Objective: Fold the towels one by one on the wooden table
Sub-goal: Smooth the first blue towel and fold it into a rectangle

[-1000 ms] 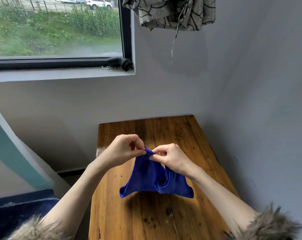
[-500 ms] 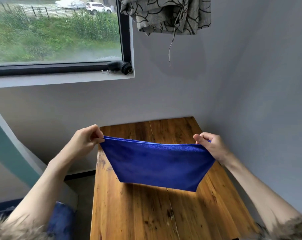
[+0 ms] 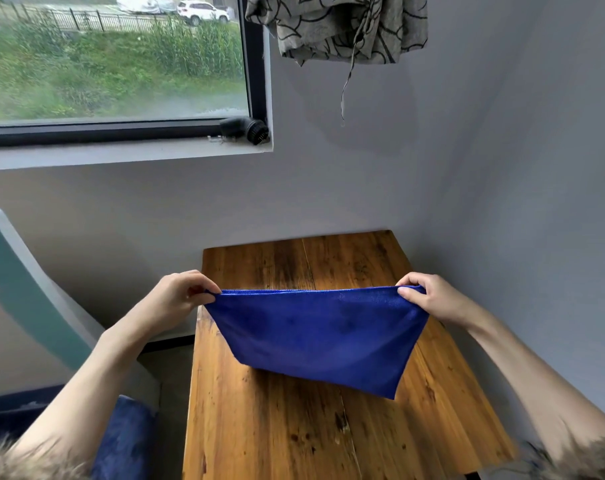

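Wooden table, blue towel stretched between hands

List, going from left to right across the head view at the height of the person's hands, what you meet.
Teal chair back → left hand → blue towel, stretched above the wooden table → right hand → grey wall.

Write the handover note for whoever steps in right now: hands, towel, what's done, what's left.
Left hand: pinches the blue towel's upper left corner.
Right hand: pinches the upper right corner.
Towel: stretched taut between both hands above the wooden table, lower edge hanging near the tabletop; contact cannot be told.
Done: towel spread open. No folded towels show on the table.
Left: lay it down, fold it, then do the rest. More blue fabric sits low left, beside the table.
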Action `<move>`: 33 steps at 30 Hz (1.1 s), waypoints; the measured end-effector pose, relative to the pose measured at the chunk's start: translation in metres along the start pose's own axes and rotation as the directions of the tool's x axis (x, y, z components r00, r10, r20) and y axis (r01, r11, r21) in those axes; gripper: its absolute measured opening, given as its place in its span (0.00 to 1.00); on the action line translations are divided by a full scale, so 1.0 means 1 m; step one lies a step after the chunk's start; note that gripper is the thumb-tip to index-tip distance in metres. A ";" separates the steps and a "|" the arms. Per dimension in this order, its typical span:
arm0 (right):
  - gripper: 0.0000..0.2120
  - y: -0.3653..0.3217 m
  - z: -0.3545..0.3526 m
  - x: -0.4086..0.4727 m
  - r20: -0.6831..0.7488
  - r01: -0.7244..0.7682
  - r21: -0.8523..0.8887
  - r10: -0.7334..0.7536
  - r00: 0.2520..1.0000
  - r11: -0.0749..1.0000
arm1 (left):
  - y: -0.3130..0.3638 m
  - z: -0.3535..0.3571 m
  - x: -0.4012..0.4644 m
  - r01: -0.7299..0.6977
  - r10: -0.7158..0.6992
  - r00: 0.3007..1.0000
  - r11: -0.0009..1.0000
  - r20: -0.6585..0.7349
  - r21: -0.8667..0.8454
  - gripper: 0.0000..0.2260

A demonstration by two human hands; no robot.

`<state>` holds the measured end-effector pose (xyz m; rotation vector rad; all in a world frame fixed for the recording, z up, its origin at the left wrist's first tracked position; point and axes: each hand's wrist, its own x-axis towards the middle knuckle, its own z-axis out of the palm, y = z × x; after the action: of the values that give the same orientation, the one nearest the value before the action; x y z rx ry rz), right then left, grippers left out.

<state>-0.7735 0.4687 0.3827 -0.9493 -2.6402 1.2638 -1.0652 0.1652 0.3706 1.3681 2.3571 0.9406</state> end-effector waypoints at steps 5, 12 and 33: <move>0.05 0.008 -0.005 0.001 -0.080 0.042 -0.113 -0.051 0.995 0.993 | 0.002 0.001 -0.001 0.044 -0.045 0.997 0.999 -0.066 -0.029 0.17; 0.06 0.013 -0.009 -0.001 -0.130 0.025 -0.241 -0.058 0.990 0.970 | 0.004 -0.003 0.000 0.054 -0.065 0.986 0.996 -0.152 -0.074 0.11; 0.07 -0.037 -0.030 0.066 -0.580 0.180 -0.040 -0.169 0.797 0.983 | 0.030 -0.026 0.043 -0.023 -0.024 0.893 0.995 -0.450 -0.099 0.13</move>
<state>-0.8364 0.5086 0.4164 -0.8837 -2.1625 0.7823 -1.0805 0.2017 0.4140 1.2093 2.5809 1.4961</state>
